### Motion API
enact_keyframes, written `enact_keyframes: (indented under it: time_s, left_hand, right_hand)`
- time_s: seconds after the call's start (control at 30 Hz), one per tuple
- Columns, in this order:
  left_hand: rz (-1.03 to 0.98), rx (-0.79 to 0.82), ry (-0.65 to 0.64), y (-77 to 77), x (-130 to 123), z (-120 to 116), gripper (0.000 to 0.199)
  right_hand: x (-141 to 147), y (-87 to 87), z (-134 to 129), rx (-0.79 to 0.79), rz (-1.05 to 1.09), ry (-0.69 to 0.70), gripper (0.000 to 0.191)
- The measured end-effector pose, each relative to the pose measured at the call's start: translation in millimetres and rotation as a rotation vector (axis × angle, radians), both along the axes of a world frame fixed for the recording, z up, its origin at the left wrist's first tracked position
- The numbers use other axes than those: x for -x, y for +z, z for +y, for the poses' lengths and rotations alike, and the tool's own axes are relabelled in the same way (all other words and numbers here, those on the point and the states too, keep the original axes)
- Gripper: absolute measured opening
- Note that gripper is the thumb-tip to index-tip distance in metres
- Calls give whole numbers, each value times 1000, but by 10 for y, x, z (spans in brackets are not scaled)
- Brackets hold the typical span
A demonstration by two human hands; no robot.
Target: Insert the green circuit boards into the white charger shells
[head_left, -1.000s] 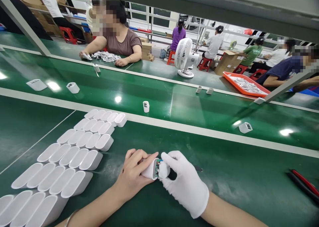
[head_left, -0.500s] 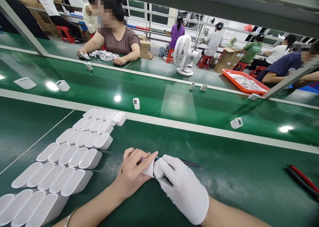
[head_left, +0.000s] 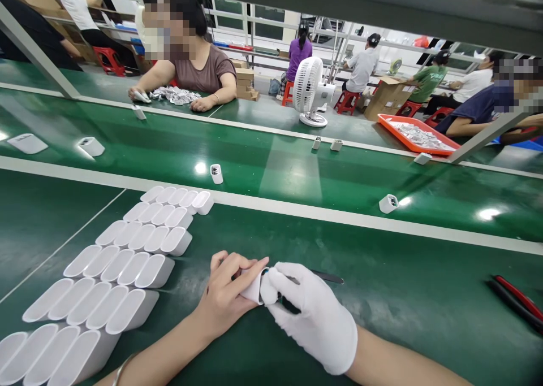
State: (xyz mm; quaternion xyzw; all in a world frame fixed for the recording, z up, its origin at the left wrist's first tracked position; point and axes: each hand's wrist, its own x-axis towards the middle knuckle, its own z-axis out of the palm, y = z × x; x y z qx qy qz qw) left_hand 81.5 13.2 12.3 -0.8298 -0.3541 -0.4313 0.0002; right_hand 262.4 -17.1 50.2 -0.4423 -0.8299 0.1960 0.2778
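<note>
My bare left hand [head_left: 229, 284] is wrapped round a small white plastic housing [head_left: 253, 290], its open end turned to the right. A bit of blue-green shows inside that opening. My right hand [head_left: 311, 312], in a white glove, has its thumb and fingers bent together against the open end. Whatever sits between those fingertips is hidden by the glove. Just beyond the glove lies a thin dark tool [head_left: 330, 277] on the green tabletop, its other end covered by my hand. Rows of white oval housings [head_left: 139, 270] stand close together to my left.
Red-and-black handled pliers [head_left: 517, 301] lie at the right edge. Ahead, a green conveyor belt [head_left: 178, 148] carries spaced white housings [head_left: 216, 173]. Across it are a white fan [head_left: 309, 89], an orange tray [head_left: 418, 137] of small parts and a seated co-worker [head_left: 207, 72]. Metal posts slant up on both sides.
The housings on the belt have shifted left. Both my hands stay at the same housing, with the gloved fingers moved only slightly.
</note>
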Motion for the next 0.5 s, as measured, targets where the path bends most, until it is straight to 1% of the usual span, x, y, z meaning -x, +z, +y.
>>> enact_keyframes:
  time_s: [0.1, 0.17, 0.23, 0.27, 0.33, 0.4, 0.5]
  left_hand:
    - [5, -11, -10, -14, -1, -4, 37]
    - [9, -4, -25, -28, 2, -7, 38]
    - [1, 38, -31, -40, 8, -10, 42]
    - [-6, 67, -30, -42, 11, -11, 43]
    - [-23, 111, -22, -39, 13, -12, 47]
    - [-40, 131, -20, -26, 10, -12, 46]
    - [-73, 146, -26, -11, 5, -8, 41]
  right_hand:
    - [16, -42, -2, -36, -68, -35, 14]
    - [21, -29, -10, -73, -131, -40, 16]
    - [7, 32, -24, -77, -152, -29, 27]
    - [-9, 72, -33, -83, -137, -33, 36]
    - [-56, 145, -54, -136, -67, -85, 52]
    - [-106, 174, -74, -234, 9, -144, 56]
    - [-140, 117, -88, -309, 71, -163, 55]
